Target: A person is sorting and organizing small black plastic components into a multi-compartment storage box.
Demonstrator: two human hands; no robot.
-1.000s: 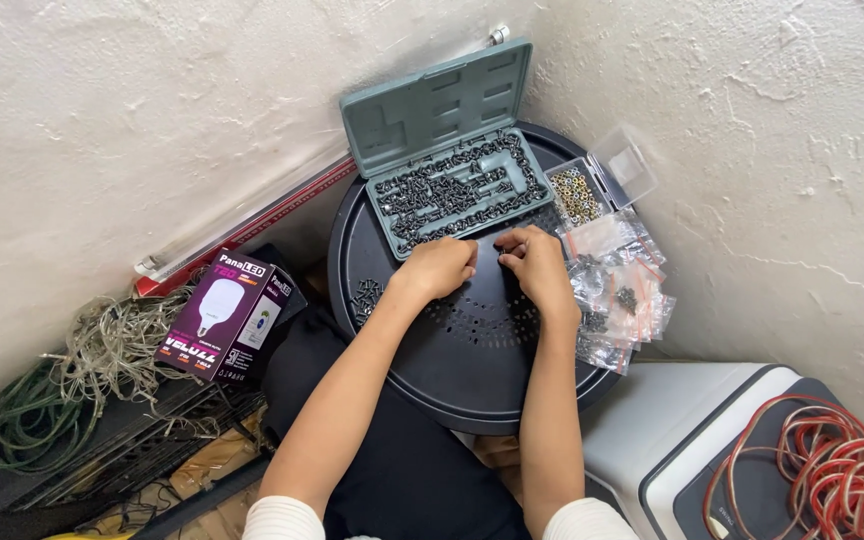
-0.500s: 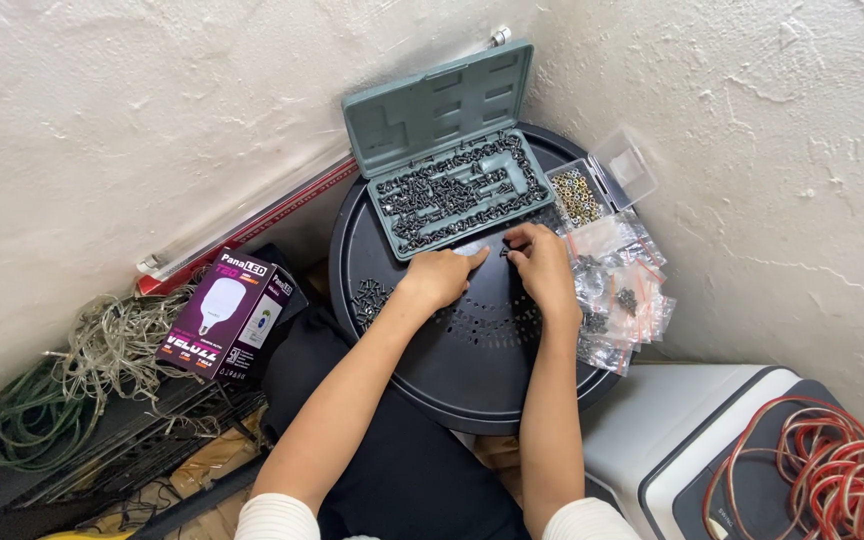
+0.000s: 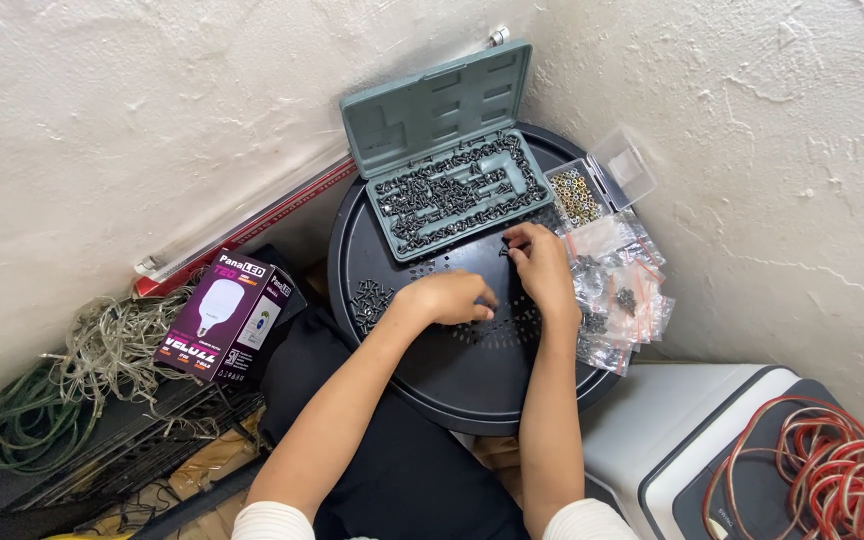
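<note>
We are resting our left hand (image 3: 452, 298), loosely curled, and pinching small screws (image 3: 504, 243) with our right hand (image 3: 544, 268) on the round black tray (image 3: 472, 370), beside the grey plastic case (image 3: 447, 165) and crinkly bags (image 3: 617, 285).

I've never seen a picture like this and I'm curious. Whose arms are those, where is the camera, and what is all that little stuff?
The camera sits on a person's head and looks down, so the arms are that person's own. The left hand and right hand rest on a round black tray and are picking through tiny dark screws; what the fingers pinch is too small to see. Behind them an open grey case is full of screws. Beside it are a small clear box of gold bits and little plastic bags. On the floor lie a purple bulb box and red cable.
</note>
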